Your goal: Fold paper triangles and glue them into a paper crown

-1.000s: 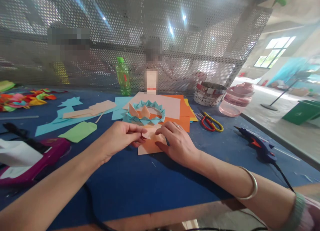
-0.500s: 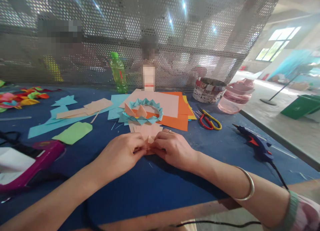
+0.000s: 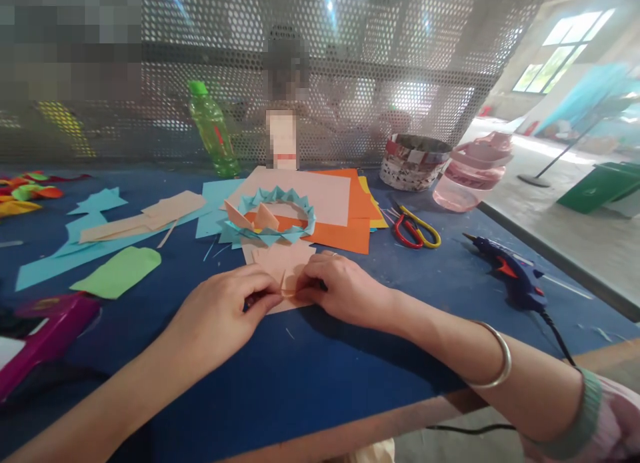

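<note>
My left hand and my right hand meet at the near edge of a peach paper sheet on the blue tabletop, both pinching a small raised fold between their fingers. Just beyond them lies a ring of folded teal paper with peach points at its left side. It rests on a pale pink sheet and orange paper.
Red-and-yellow-handled scissors and a blue glue gun lie to the right. A green bottle, a paper-strip cup and a pink jar stand at the back. Teal and green paper scraps lie left, before a perforated metal screen.
My hands have moved together from a looser hold and now pinch the peach fold closely. The whole scene has shifted left in view as my head turned.
</note>
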A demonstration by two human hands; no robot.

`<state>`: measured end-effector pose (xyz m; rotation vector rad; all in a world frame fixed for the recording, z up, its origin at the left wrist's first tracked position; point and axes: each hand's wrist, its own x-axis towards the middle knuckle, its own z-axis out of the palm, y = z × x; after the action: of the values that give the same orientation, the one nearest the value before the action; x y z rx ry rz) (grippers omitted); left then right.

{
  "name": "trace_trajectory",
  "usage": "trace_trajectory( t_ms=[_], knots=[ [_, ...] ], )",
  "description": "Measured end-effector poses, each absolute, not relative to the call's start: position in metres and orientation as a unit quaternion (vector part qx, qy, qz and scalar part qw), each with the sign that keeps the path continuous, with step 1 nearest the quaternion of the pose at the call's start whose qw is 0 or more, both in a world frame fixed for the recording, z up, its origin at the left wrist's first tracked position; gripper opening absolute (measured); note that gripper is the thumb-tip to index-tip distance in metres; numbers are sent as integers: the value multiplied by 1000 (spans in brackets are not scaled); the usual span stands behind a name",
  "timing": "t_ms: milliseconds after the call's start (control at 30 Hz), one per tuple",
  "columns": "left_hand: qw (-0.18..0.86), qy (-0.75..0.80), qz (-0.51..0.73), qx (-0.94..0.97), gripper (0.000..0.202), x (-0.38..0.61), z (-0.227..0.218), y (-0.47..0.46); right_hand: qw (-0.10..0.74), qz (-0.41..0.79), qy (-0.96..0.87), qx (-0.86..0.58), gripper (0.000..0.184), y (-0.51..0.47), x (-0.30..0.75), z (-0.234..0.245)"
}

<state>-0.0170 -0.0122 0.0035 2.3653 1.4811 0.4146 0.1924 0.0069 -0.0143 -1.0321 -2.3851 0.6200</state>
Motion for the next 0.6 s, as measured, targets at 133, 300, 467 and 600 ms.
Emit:
trace_trajectory(
  t_ms=[133,300,467,600],
  knots=[
    [165,543,144,810,29,-15,3,-10,213,203,-870,-397,8,8,193,-14],
    [169,559,145,798,28,-14,2,-9,200,194,-867,-414,6,6,192,-12],
    [153,567,141,797,27,-14,-1,-8,206,157,-870,-420,6,4,189,-16],
    [147,578,131,792,29,-12,-2,-6,195,135,-862,-449,12,3,188,-18]
  ],
)
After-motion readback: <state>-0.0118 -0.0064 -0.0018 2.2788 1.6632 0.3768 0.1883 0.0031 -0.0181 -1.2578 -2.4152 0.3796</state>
